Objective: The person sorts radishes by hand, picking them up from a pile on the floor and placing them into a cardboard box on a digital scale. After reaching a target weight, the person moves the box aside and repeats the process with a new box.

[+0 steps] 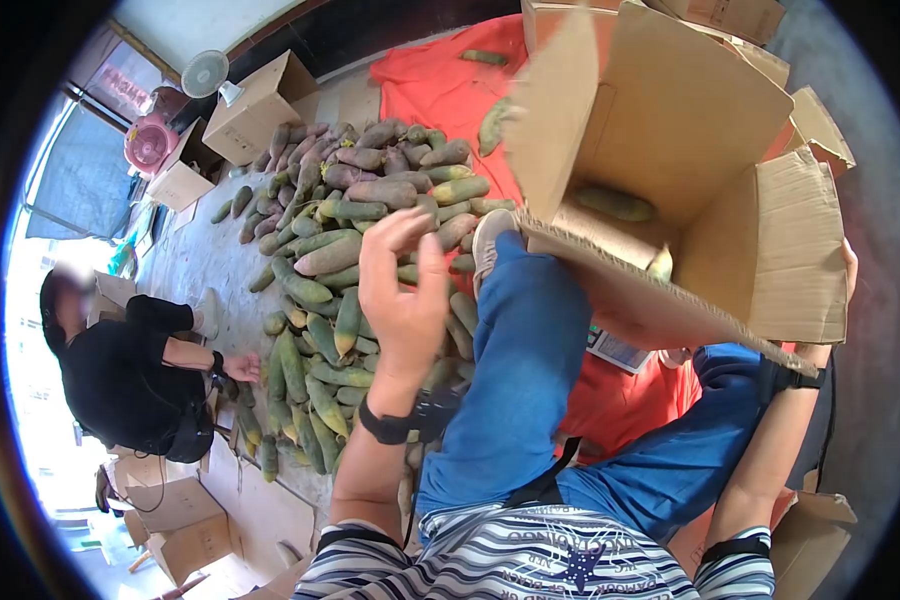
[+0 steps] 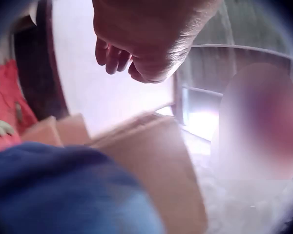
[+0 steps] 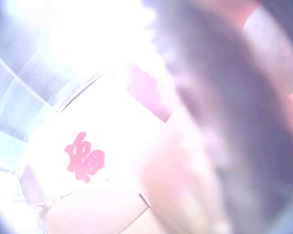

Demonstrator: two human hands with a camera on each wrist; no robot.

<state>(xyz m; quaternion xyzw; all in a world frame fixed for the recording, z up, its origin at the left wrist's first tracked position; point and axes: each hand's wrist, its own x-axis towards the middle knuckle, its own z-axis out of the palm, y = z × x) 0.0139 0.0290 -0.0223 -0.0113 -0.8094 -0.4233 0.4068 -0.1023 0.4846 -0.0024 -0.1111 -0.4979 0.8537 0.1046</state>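
My left hand [image 1: 405,300] is raised, holding nothing, its fingers loosely bent, over a heap of green and purplish radishes [image 1: 315,290]. In the left wrist view that same hand [image 2: 146,39] hangs at the top, fingers drooping. On the other side, my right hand [image 1: 850,268] grips the outer side of a large open cardboard box [image 1: 690,110], mostly hidden behind its flap. The box is tilted above my legs, its mouth towards me. Inside lie a dark green radish [image 1: 615,204] and a paler one [image 1: 660,265]. The right wrist view is blurred and overexposed.
Another person [image 1: 135,370] in black crouches at the left, one hand near the heap. A red sheet [image 1: 420,90] covers floor behind it. A scale [image 1: 620,348] shows between my legs. Cartons [image 1: 185,525], a pink fan [image 1: 150,143] and a white fan [image 1: 205,74] stand around.
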